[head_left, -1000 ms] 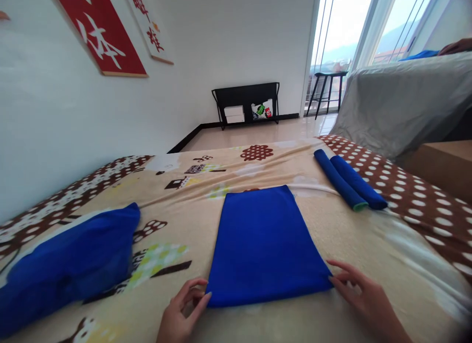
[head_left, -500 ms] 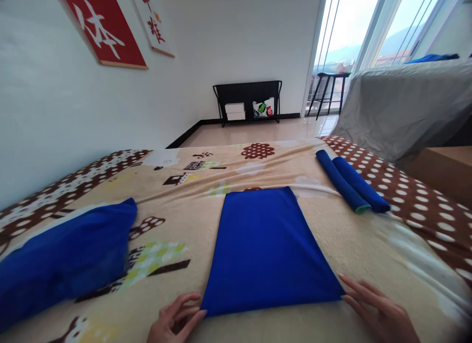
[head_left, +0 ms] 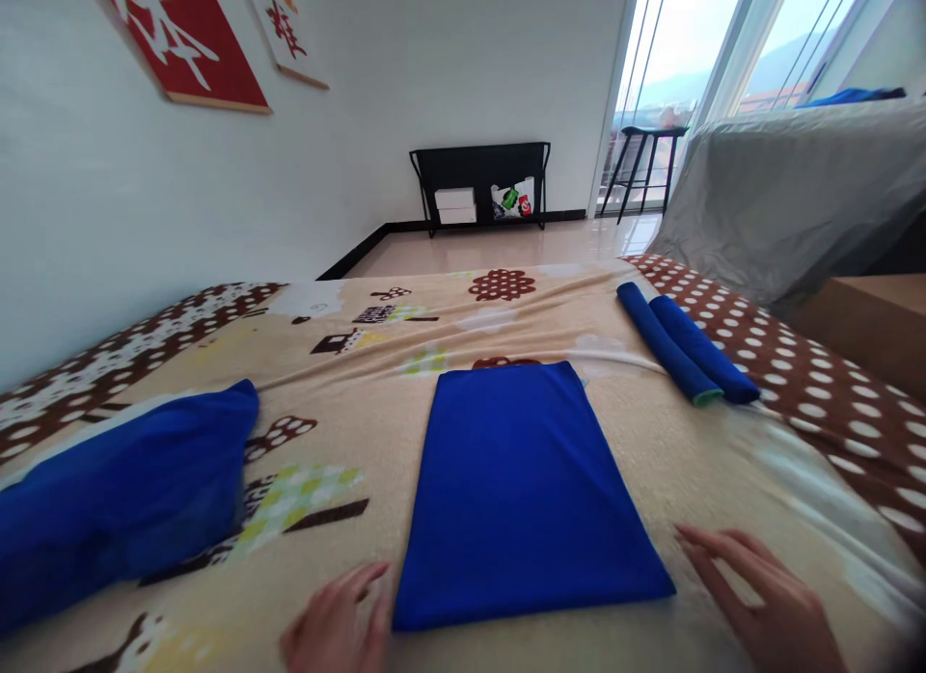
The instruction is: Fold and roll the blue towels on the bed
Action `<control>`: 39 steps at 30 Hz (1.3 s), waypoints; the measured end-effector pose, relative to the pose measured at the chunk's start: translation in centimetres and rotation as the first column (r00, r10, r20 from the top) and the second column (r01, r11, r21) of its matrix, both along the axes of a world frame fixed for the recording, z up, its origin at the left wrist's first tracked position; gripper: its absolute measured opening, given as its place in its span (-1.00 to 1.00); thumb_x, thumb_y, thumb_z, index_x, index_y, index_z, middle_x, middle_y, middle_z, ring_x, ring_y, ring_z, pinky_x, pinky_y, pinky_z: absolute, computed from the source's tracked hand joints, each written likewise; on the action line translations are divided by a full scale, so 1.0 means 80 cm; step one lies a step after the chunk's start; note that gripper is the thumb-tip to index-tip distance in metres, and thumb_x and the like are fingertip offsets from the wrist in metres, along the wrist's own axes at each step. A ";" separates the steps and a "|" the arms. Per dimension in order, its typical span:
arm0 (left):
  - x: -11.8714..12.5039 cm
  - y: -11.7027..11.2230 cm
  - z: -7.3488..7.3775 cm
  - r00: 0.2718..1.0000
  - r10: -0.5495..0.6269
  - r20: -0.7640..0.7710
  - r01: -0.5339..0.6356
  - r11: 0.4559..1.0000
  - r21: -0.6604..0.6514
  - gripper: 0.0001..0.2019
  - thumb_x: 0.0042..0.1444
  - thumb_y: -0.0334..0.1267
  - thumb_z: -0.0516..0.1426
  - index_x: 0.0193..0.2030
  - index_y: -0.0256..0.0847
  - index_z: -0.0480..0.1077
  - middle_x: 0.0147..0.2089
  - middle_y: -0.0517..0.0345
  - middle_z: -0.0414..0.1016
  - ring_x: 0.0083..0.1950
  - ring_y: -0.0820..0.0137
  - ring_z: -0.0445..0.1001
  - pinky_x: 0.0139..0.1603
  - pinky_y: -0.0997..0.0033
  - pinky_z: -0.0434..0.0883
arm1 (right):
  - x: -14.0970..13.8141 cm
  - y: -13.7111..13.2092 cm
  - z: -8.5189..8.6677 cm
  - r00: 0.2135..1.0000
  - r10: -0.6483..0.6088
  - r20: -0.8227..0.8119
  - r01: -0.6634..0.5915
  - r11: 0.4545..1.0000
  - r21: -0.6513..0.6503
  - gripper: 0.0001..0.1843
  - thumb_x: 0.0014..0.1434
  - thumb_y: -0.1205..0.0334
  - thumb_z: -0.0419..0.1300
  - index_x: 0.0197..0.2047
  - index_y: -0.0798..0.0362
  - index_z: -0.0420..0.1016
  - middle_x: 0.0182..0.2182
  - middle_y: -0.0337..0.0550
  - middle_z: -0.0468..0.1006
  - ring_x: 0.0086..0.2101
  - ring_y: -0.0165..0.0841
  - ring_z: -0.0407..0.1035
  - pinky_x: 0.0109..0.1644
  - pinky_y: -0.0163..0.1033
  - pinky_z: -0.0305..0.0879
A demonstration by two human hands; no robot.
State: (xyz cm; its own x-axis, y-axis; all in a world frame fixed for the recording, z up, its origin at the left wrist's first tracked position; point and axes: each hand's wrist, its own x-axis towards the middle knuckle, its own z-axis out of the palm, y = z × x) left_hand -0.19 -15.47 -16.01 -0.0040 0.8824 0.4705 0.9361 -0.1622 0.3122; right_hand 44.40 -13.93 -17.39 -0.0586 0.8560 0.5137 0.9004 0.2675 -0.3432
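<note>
A blue cloth (head_left: 531, 495), folded into a rectangle, lies flat on the patterned blanket (head_left: 643, 442) in front of me. My left hand (head_left: 337, 620), slightly blurred, is just outside the cloth's near left corner, thumb and fingers apart and holding nothing. On the other side, my right hand (head_left: 759, 591) hovers off the near right corner, fingers parted with nothing between them. Two rolled blue cloths (head_left: 669, 345) lie side by side at the right, one showing a green edge. A loose, crumpled blue cloth (head_left: 130, 499) lies at the left.
Brown polka-dot borders run along both sides of the blanket. Beyond it stand a black rack (head_left: 481, 162) with white boxes, and a dark stool (head_left: 643, 167) by the window. At right are a grey sheet-covered piece (head_left: 796, 191) and a cardboard box (head_left: 868, 316).
Both hands have let go of the cloth's near corners and moved slightly outward. The cloth lies in about the same place. My view has tilted down a little.
</note>
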 end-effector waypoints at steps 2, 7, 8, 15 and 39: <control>0.055 0.016 0.007 0.968 -0.206 -0.143 0.208 0.978 -0.003 -0.61 0.24 -0.21 0.04 0.19 0.10 0.38 0.15 0.13 0.53 0.09 0.21 0.54 0.07 0.15 0.46 | -0.058 0.017 0.022 0.987 0.143 0.070 -0.142 0.990 -0.016 -0.65 0.30 0.13 0.09 0.11 -0.09 0.51 0.05 -0.15 0.54 0.03 -0.21 0.45 0.08 -0.06 0.46; 0.125 0.041 -0.001 0.862 -0.395 -0.316 0.355 0.917 -0.181 -0.34 0.28 -0.16 0.02 0.47 -0.07 -0.12 0.42 0.05 0.15 0.38 0.21 0.24 0.23 0.13 0.34 | -0.144 0.034 0.018 0.874 0.384 0.299 -0.349 0.922 -0.166 -0.31 0.32 0.03 0.07 0.44 -0.06 -0.01 0.37 -0.09 0.07 0.29 -0.18 0.12 0.22 0.00 0.32; 0.112 0.037 -0.007 0.868 -0.366 -0.337 0.317 0.929 -0.194 -0.32 0.28 -0.11 0.03 0.47 -0.04 -0.14 0.43 0.07 0.14 0.38 0.19 0.24 0.24 0.10 0.33 | -0.135 0.030 0.009 0.866 0.376 0.330 -0.333 0.926 -0.180 -0.27 0.32 -0.03 0.05 0.46 -0.07 -0.07 0.37 -0.10 0.05 0.30 -0.18 0.10 0.23 0.02 0.29; 0.020 0.010 -0.011 0.854 -0.180 -0.488 0.126 0.982 -0.142 -0.36 0.29 -0.15 -0.03 0.47 0.09 -0.16 0.41 0.13 0.18 0.38 0.10 0.22 0.29 -0.17 0.16 | -0.049 0.010 -0.007 0.890 0.209 0.405 -0.178 0.977 -0.114 -0.24 0.31 -0.07 0.05 0.47 -0.06 -0.11 0.36 -0.08 0.07 0.29 -0.14 0.12 0.30 0.11 0.15; 0.054 0.269 0.017 0.859 -0.474 -0.192 0.360 0.828 -0.430 -0.44 0.35 0.07 -0.12 0.44 0.08 -0.06 0.50 0.14 -0.08 0.50 0.23 -0.09 0.43 -0.08 -0.07 | -0.137 0.238 0.018 0.797 0.584 0.153 -0.521 0.793 -0.315 -0.43 0.37 -0.10 -0.04 0.39 -0.21 0.12 0.38 -0.23 0.07 0.35 -0.29 -0.03 0.40 -0.01 -0.06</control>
State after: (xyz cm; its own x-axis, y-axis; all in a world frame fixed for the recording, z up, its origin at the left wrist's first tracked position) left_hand 4.13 6.09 -14.65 0.4850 0.8737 0.0362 0.8594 -0.4839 0.1653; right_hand 33.41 5.14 -15.92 -0.6492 0.7332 0.2024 0.6833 0.6790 -0.2684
